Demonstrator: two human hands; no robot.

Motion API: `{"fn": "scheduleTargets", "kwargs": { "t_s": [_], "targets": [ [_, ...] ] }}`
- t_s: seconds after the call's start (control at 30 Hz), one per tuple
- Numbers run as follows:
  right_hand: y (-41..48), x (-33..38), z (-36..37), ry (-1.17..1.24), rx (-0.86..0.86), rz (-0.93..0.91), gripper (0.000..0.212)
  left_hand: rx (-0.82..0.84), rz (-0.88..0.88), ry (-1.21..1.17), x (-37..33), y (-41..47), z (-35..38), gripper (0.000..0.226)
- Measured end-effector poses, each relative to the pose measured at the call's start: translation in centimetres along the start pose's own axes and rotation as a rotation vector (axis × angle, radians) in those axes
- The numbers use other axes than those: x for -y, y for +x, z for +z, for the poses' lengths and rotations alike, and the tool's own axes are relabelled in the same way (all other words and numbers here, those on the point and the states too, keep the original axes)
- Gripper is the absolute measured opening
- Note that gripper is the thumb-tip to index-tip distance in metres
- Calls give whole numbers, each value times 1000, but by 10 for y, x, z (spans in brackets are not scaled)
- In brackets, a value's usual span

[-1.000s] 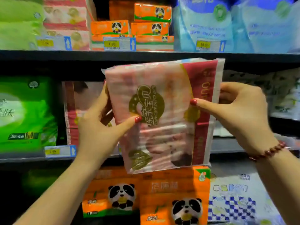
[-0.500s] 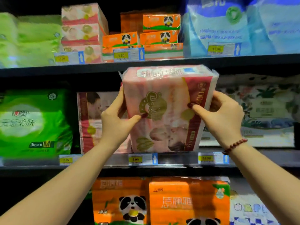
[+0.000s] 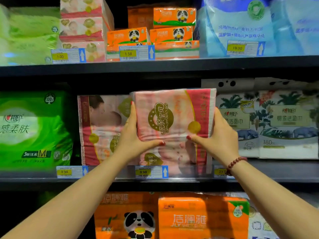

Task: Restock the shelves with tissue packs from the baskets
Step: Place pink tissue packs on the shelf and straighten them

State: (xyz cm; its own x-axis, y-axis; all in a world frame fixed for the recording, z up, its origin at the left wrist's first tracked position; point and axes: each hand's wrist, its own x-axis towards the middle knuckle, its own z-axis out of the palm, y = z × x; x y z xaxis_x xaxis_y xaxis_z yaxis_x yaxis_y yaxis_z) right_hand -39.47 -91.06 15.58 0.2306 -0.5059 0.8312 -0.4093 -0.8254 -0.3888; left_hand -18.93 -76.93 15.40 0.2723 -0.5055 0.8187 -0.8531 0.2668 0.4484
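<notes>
The left hand [image 3: 136, 135] and the right hand [image 3: 220, 135] grip one pink tissue pack [image 3: 174, 116] between them. Each hand is curled around one side edge. The thumbs lie across the front face and nearly meet in the middle, and the fingers go around the sides, out of sight. Both hands are at the same height and equally near, so neither one leads.

The pack stands upright, with its long axis vertical and its printed face toward the person. It lies straight ahead of the hands, at the front of the middle shelf [image 3: 276, 169]. Its lower edge goes behind a price label [image 3: 151, 171], so I cannot tell whether it already rests on the shelf.

Just outside the left hand stands a second pink pack [image 3: 101, 128] of the same kind, set deeper in. Just outside the right hand stands a white pack with leaves [image 3: 241, 128]. The held pack sits in the gap between these two.

I judge that the coming move goes directly away from the person, deeper into this gap. The gap looks narrow, so the fingers on both sides probably must slip out before the pack can go fully back.
</notes>
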Motion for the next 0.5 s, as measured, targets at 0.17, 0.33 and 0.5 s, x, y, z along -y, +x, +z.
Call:
{"fn": "scheduleTargets", "kwargs": {
  "t_s": [0.17, 0.33, 0.5],
  "targets": [
    [-3, -11, 14, -124, 165, -46, 153, 135, -3, 185, 9, -4, 11, 151],
    [0, -22, 21, -123, 184, -101, 153, 181, 57, 311, 22, 0, 12, 155],
    [2, -24, 25, -79, 157, -134, 149, 187, 81, 417, 28, 1, 10, 153]
  ]
}}
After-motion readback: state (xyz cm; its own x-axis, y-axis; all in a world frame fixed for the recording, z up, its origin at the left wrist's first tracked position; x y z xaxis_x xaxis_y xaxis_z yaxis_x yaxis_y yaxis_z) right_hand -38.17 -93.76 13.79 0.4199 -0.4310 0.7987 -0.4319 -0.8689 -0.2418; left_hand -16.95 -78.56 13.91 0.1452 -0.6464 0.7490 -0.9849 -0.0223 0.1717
